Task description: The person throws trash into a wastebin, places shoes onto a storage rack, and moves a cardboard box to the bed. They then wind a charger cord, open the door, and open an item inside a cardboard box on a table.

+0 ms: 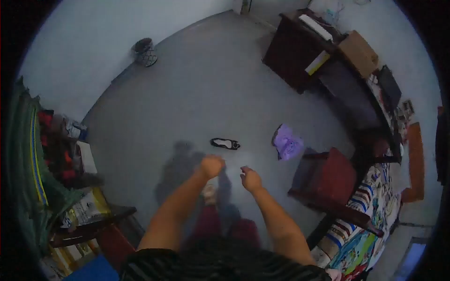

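Observation:
A black flat shoe with a pale insole lies on the grey floor just beyond my hands. My left hand is closed, held out in front of my legs; whether anything is inside it is hidden. To its right, my right hand is open, thumb and fingers apart, with nothing seen in it. Both hands are apart from the shoe. Below my left hand, one foot shows on the floor. A crumpled purple plastic bag lies farther right, with something dark along its left edge.
A reddish-brown wooden chair stands at right, near a bed with a patterned cover. A dark desk carries a cardboard box. A wire wastebasket stands by the far wall. Cluttered furniture and green cloth line the left.

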`<action>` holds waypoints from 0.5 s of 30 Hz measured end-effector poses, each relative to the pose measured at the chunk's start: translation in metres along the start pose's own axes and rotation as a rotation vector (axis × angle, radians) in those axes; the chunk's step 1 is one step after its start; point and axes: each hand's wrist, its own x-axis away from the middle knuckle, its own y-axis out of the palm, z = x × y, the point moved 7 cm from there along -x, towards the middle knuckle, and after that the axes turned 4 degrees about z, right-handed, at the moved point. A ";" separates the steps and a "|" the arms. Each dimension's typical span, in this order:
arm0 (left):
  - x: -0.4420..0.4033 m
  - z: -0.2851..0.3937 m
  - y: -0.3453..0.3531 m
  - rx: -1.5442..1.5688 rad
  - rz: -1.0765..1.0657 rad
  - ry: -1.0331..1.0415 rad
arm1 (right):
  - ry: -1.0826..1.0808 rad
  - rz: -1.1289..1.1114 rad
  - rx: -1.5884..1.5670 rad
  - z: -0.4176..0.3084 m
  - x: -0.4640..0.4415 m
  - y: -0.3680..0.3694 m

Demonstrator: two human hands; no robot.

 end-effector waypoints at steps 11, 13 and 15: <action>-0.067 -0.135 0.265 -0.038 -0.283 -0.117 | 0.018 0.089 0.046 0.137 -0.144 0.156; -0.078 -0.159 0.321 0.017 -0.313 -0.199 | 0.112 0.029 0.049 0.173 -0.160 0.188; -0.083 -0.183 0.368 0.108 -0.281 -0.300 | 0.179 -0.026 0.062 0.205 -0.171 0.217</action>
